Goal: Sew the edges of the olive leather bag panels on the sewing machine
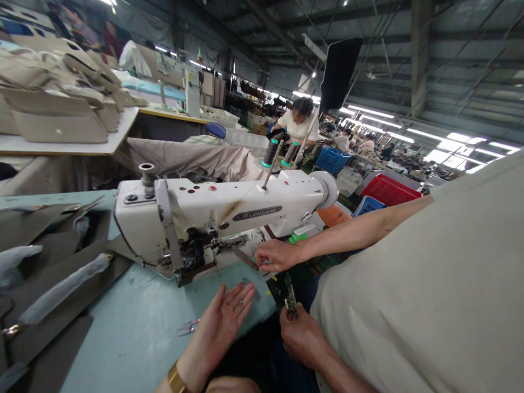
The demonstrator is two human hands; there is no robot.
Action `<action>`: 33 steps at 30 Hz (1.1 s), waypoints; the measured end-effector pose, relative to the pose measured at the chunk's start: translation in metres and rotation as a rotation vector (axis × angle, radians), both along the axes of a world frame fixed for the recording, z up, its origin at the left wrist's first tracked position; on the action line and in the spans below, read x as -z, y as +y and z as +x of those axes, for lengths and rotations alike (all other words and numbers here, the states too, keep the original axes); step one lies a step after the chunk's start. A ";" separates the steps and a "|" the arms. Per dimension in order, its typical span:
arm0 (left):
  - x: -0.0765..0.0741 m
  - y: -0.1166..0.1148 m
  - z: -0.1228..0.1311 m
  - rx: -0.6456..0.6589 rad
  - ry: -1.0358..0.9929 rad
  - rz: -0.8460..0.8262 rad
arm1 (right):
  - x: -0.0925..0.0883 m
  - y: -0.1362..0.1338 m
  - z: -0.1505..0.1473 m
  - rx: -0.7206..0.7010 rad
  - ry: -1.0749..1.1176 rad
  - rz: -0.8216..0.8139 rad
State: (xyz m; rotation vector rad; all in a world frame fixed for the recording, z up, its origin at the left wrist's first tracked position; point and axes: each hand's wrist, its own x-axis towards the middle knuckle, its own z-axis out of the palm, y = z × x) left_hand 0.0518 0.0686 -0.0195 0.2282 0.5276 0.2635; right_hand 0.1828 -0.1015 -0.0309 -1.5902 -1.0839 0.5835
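Observation:
My left hand [231,314] is palm up with its fingers stretched out, holding nothing, in front of the white sewing machine [204,213]. A gold band [177,379] circles its wrist. At the bottom edge shows a bit of skin, perhaps my right hand [231,385]; its fingers are hidden. Small thread snips [188,327] lie beside my left wrist on the pale blue table [123,327]. A co-worker's hand [278,255] pinches near the end of a thin strip [245,256] by the needle area. The co-worker's other hand [303,335] grips a small metal part [290,297].
The co-worker's body [426,284] fills the right side. Grey-brown fabric pieces [53,305] with plastic-wrapped parts lie on the left. Two dark thread cones [270,153] stand behind the machine. Beige pieces [61,109] are heaped on a table further back.

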 end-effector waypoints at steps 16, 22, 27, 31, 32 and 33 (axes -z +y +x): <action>0.003 0.008 -0.003 -0.015 -0.047 -0.014 | -0.032 0.035 -0.064 0.062 -0.275 -0.152; -0.005 0.010 -0.009 -0.050 -0.036 -0.051 | -0.057 0.065 -0.100 0.148 -0.359 -0.346; -0.015 0.010 -0.016 -0.051 -0.022 -0.056 | -0.054 0.076 -0.082 0.229 -0.436 -0.424; -0.021 0.008 -0.019 -0.056 0.006 -0.043 | -0.052 0.086 -0.081 0.259 -0.447 -0.439; -0.021 0.007 -0.019 -0.061 0.014 -0.027 | -0.052 0.088 -0.081 0.267 -0.443 -0.435; -0.022 0.006 -0.019 -0.071 0.023 -0.008 | -0.051 0.089 -0.082 0.276 -0.435 -0.431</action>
